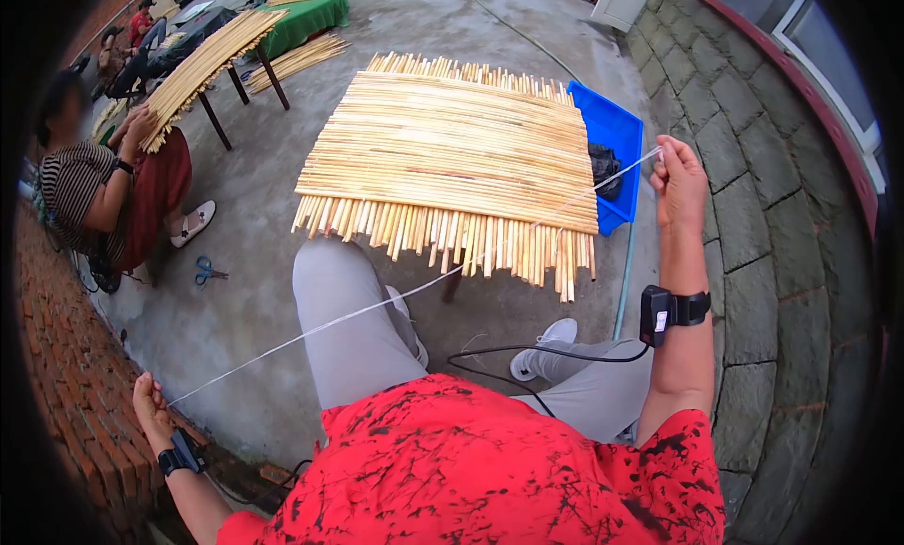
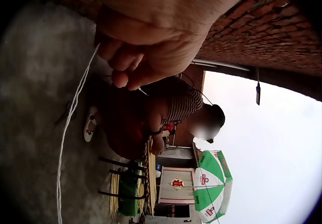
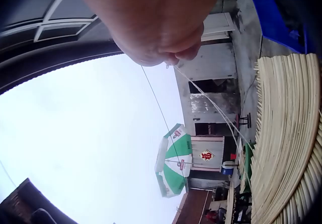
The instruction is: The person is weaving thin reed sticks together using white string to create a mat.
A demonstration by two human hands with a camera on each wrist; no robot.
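A long white string (image 1: pixel 320 328) stretches between the hands, crossing over the grey trousers and the front right part of a panel of pale reed sticks (image 1: pixel 452 140). My left hand (image 1: pixel 151 404), low at the far left, pinches one end with curled fingers. My right hand (image 1: pixel 680 183) is raised beyond the panel's right side and pinches the string at the other end. In the right wrist view, two strands of string (image 3: pixel 204 94) run from the fingertips toward the sticks. The panel has a layer of crosswise sticks over lengthwise ones, whose ends jut out at front and back.
A blue plastic bin (image 1: pixel 607 117) with a black bag sits beside the panel's right edge. Scissors (image 1: pixel 209 272) lie on the concrete floor. A seated person (image 1: pixel 89 192) works at another stick panel (image 1: pixel 212 70) on the left. Brick and stone walls flank both sides.
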